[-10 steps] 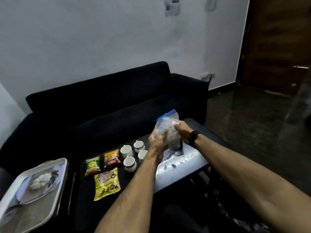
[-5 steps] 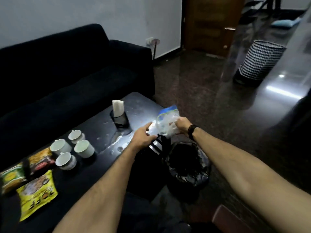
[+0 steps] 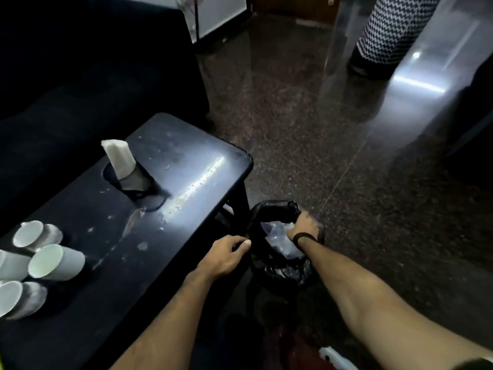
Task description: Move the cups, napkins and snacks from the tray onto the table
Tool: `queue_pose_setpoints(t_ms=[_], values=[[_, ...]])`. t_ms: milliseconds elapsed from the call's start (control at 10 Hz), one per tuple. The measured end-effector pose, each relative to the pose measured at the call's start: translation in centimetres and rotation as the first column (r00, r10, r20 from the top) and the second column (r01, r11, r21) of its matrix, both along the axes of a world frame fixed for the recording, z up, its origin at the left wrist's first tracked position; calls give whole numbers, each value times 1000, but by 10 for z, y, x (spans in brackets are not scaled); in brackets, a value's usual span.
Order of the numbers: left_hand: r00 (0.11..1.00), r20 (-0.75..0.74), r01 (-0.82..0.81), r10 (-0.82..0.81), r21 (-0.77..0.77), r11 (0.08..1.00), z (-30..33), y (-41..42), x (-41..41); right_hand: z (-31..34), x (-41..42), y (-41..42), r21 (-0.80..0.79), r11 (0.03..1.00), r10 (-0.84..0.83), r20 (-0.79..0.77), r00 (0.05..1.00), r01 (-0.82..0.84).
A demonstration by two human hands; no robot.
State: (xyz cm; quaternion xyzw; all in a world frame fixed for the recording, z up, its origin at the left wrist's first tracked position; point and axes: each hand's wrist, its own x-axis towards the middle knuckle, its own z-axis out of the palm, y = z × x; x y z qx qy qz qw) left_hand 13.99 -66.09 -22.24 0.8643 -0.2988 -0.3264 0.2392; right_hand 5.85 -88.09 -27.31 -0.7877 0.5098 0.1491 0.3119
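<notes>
Overall light: dim room, dark tones dominate.
Glare: a bright streak runs across the table (image 3: 170,188) top; a second white reflection sits on the floor (image 3: 293,134) at far right.
Shadows: sofa (image 3: 80,76) at far left nearly black, detail lost.
Blur: cups (image 3: 53,261) at near left smeared; striped basket (image 3: 386,28) soft.
Distortion: wide-angle stretching at the edges, forearms enlarged near the bottom.

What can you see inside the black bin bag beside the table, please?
The right hand pushes crumpled clear plastic into the black bin bag. Anything deeper is hidden.
</notes>
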Motion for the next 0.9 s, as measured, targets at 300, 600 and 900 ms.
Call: queue_pose_setpoints(t_ms=[300,600,900], values=[[997,-81,3,2,59,998,-35,3,9,-77,8,42,-89,789,602,-79,794,-608],[998,-20,54,-53,81,995,-35,3,19,-102,24,36,153,713,700,-210,683,-684],[992,126,10,-17,52,999,19,12,15,-13,47,22,-364,748,595,-5,804,-555]])
